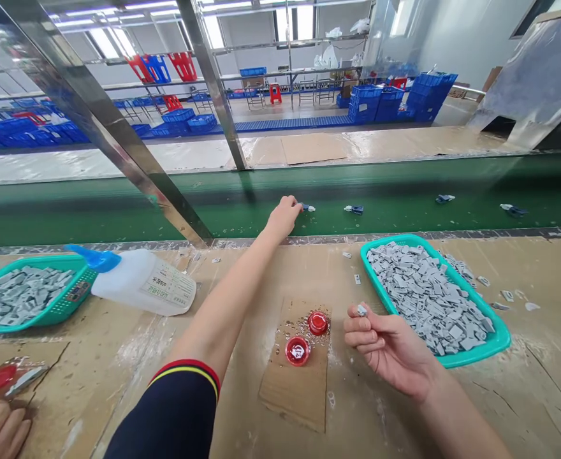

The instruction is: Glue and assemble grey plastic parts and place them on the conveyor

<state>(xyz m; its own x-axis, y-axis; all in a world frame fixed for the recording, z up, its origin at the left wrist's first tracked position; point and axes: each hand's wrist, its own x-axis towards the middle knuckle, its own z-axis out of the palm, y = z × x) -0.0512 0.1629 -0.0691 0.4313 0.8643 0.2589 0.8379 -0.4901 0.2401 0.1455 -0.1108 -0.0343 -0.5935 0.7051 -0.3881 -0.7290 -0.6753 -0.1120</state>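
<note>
Noted scuffed brown surface (242,408) across lower half. Bears teal basket (83,292) and white bottle (141,280) at left, cardboard piece (299,401) at lower centre, second teal basket (503,341) and loose grey pieces (507,296) at right. Recorded green belt (395,213) across mid-frame, bearing small dark-blue clips (356,209).

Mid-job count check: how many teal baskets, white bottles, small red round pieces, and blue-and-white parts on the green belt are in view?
Teal baskets: 2
White bottle: 1
Small red round pieces: 2
Blue-and-white parts on the green belt: 5, including one at the left hand and one cut off at the right edge
Total: 10
</note>
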